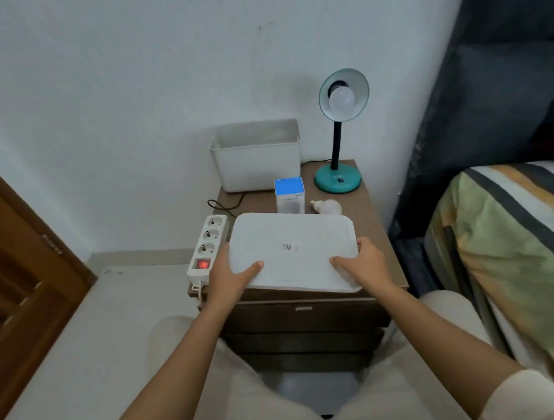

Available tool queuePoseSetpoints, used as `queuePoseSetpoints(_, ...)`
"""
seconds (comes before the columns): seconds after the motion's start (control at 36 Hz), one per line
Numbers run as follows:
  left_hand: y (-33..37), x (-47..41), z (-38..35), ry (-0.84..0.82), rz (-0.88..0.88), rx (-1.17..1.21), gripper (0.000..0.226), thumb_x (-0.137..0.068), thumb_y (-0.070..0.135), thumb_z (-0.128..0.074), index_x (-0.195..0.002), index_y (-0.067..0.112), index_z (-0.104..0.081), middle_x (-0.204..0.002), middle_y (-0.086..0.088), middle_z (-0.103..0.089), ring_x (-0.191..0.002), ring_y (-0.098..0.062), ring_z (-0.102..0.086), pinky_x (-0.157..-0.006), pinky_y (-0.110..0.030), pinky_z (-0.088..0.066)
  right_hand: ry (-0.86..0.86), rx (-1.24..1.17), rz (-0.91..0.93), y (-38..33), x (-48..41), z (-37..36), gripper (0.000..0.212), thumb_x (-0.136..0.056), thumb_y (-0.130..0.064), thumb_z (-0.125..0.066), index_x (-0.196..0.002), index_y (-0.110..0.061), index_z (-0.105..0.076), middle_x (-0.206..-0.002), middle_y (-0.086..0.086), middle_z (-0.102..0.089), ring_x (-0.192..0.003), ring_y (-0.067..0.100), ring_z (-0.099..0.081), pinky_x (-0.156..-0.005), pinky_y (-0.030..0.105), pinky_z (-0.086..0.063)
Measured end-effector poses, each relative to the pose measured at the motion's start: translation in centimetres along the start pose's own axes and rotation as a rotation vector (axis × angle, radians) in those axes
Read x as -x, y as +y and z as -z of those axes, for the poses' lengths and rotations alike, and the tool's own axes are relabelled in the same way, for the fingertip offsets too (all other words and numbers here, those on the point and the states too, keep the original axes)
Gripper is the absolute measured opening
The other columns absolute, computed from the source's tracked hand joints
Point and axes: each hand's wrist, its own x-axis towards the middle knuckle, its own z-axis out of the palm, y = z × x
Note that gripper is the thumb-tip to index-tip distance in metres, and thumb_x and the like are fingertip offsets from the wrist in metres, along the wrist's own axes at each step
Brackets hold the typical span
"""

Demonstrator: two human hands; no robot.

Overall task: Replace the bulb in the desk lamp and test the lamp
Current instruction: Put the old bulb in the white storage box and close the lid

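A teal desk lamp [338, 179] stands at the back right of a brown nightstand [373, 222], its shade tilted toward me with a white bulb [341, 99] in the socket, unlit. A loose white bulb [328, 207] lies on its side in front of the lamp base, next to a blue and white bulb box [289, 195]. Both my hands grip a flat white lid [291, 251] at the nightstand's front: my left hand [233, 277] on its near left corner, my right hand [360, 264] on its near right corner.
An open white plastic bin [255, 158] stands at the back against the wall. A white power strip [206, 247] with a glowing red switch lies along the nightstand's left edge. A bed with a striped cover [514, 242] is at the right, a wooden door [17, 260] at the left.
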Motion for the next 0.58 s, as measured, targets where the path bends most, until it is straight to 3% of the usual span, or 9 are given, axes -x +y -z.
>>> queuePoseSetpoints(0.08, -2.0, 1.1, -0.9, -0.038, 0.043, 0.026, 0.062, -0.077, 0.03, -0.075, -0.127, 0.012, -0.043, -0.123, 0.002, -0.049, -0.11, -0.013, -0.046, -0.09, -0.029, -0.038, -0.034, 0.023, -0.044, 1.3, 0.2, -0.5, 0.057, -0.077, -0.027, -0.074, -0.122, -0.006, -0.047, -0.125, 0.012, -0.057, -0.112, 0.028, -0.055, -0.078, 0.029, -0.041)
queuePoseSetpoints(0.19, -3.1, 1.2, -1.8, -0.081, 0.079, 0.017, 0.062, -0.074, 0.034, -0.076, -0.124, 0.013, -0.046, -0.126, -0.004, -0.054, -0.116, -0.022, -0.05, -0.097, -0.038, -0.043, -0.05, 0.068, -0.067, 2.1, -0.3, -0.9, 0.056, -0.078, -0.027, -0.073, -0.123, -0.006, -0.047, -0.125, 0.013, -0.056, -0.114, 0.028, -0.054, -0.085, 0.032, -0.044)
queuePoseSetpoints(0.33, -3.0, 0.3, -2.5, -0.1, 0.069, -0.08, 0.074, -0.076, 0.041, -0.072, -0.133, 0.01, -0.037, -0.135, -0.009, -0.041, -0.121, -0.023, -0.042, -0.097, -0.032, -0.037, -0.03, 0.11, -0.065, 2.2, -1.1, -1.5, 0.054, -0.078, -0.03, -0.071, -0.122, -0.007, -0.051, -0.126, 0.013, -0.056, -0.119, 0.031, -0.048, -0.1, 0.044, -0.043)
queuePoseSetpoints(0.58, -3.8, -0.5, -3.7, -0.072, 0.051, -0.146, 0.07, -0.079, 0.036, -0.07, -0.131, 0.006, -0.034, -0.136, -0.013, -0.029, -0.127, -0.026, -0.033, -0.101, -0.027, -0.027, 0.006, 0.141, -0.056, 2.2, -2.7, -2.6, 0.059, -0.08, -0.032, -0.067, -0.128, -0.006, -0.045, -0.132, 0.016, -0.043, -0.123, 0.03, -0.038, -0.103, 0.039, -0.035)
